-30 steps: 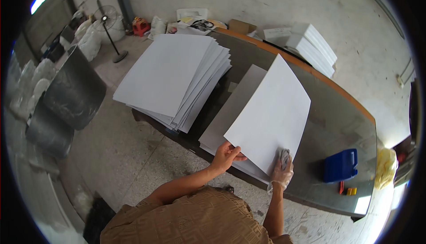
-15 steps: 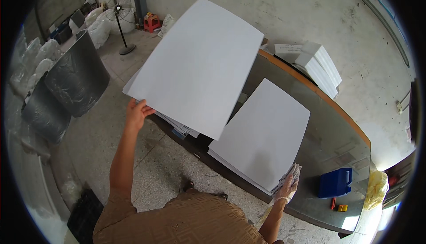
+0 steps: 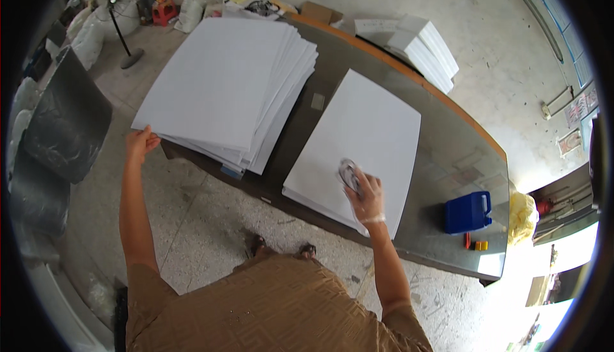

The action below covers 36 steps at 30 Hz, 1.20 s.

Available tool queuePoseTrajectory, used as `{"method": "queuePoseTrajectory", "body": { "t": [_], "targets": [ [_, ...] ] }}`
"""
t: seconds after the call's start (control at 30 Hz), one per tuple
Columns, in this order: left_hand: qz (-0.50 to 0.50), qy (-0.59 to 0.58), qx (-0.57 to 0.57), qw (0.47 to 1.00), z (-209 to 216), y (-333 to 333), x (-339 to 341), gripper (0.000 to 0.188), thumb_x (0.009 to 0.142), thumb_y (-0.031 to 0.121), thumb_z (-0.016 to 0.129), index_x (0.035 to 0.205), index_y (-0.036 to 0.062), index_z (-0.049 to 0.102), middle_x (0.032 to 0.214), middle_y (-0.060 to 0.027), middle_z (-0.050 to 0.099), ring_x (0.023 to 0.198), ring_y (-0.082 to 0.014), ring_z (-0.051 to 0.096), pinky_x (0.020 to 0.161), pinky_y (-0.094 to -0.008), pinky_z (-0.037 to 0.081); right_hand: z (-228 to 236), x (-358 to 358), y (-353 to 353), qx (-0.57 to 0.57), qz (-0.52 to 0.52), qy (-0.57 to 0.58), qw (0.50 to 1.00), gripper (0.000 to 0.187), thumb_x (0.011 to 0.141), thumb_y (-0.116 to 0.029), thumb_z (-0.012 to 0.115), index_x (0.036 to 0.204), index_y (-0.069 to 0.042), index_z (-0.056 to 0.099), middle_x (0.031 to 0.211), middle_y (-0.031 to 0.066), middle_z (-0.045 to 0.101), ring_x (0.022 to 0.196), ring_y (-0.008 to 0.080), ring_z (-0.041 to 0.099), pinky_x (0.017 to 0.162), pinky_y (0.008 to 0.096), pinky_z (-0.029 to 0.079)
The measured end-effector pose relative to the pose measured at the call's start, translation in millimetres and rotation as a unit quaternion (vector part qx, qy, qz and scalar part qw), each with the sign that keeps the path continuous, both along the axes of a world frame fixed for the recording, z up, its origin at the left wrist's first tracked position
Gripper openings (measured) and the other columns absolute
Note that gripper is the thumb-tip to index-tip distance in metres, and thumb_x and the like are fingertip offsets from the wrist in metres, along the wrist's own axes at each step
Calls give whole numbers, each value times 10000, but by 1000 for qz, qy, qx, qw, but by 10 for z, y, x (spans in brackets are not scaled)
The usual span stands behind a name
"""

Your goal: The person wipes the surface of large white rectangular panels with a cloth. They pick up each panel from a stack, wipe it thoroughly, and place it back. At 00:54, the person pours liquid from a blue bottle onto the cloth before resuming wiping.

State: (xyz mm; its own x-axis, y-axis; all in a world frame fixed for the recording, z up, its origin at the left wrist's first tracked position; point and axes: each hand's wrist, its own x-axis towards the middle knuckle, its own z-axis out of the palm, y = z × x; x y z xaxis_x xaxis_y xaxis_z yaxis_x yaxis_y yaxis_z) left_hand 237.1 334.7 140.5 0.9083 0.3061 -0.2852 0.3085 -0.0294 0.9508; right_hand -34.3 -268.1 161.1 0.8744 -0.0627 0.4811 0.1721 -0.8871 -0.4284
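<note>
- Reaching out with the left arm [image 3: 137,224], almost straight, past the left end of the table [image 3: 444,150].
- Touching the near left corner of the left pile [image 3: 208,80], white sheets on the table's left end, with the left hand [image 3: 142,144], bent at the fingers; cannot tell a pinch from a light touch.
- Leaning the right arm [image 3: 390,269] forward and a bit left, over the table's near edge.
- Holding a grey wad [image 3: 348,171] in the right hand [image 3: 366,200], in a clear glove [image 3: 369,212], against the top of the right pile [image 3: 364,128], more white sheets by the middle of the table's near edge.
- Hidden: the palm, turned down, and part of the wad under the fingers.
- Hard to make out: a blue bit [image 3: 231,172] under the left pile at the table's near edge.
- On the table's right end: a blue jug [image 3: 465,214], with a red thing [image 3: 467,240] and a yellow thing [image 3: 481,246] near it, too small to name.
- Past the table's right end: a yellow bag [image 3: 523,219], washed out in part by bright light.
- Behind the table's far edge: white blocks [image 3: 425,51], partly out of sight.
- On the table's near side: two feet [image 3: 258,243], mostly covered by a brown shirt [image 3: 256,307], cut off at the bottom of the view.
</note>
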Motion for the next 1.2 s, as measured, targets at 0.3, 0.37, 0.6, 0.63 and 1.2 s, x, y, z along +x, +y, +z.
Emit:
{"method": "queuePoseTrajectory", "body": {
  "t": [0.3,0.37,0.6,0.63,1.2],
  "targets": [
    [-273,-529,320,737,-342,-2211,-1705,123,817,9,693,935,34,671,881,-96,639,842,-282,644,703,-386,533,-486,381,716,-198,22,78,977,550,798,-219,773,1314,-169,591,1185,123,616,1073,365,575,887,492,474],
    [-382,-527,327,685,-724,-2726,-2084,259,814,67,692,1062,-8,673,1160,-153,614,1050,-331,617,879,-439,540,-583,430,729,-154,21,68,986,550,793,-221,772,1312,-195,591,1174,122,614,1078,363,577,869,509,473],
    [-450,-525,384,612,-1194,-3499,-2197,394,843,161,699,1200,39,588,1321,-258,447,1279,-450,440,1125,-570,364,-450,679,896,-129,53,37,990,528,805,-261,749,1310,-186,612,1179,161,596,1082,386,564,893,548,449],
    [-446,-536,377,610,-1273,-3525,-2182,379,842,165,703,1182,39,593,1301,-249,456,1263,-441,452,1120,-570,371,-489,649,909,-148,47,61,986,531,808,-288,749,1313,-199,613,1189,159,592,1096,383,556,905,552,438],
    [-307,-553,359,686,-1294,-3718,-2223,200,811,239,755,1002,206,705,1187,-64,550,1170,-226,531,983,-396,489,-928,3391,-1334,-188,-141,133,963,424,868,-433,672,1269,-300,645,1124,111,622,1086,354,574,907,460,508]
  ]
}}
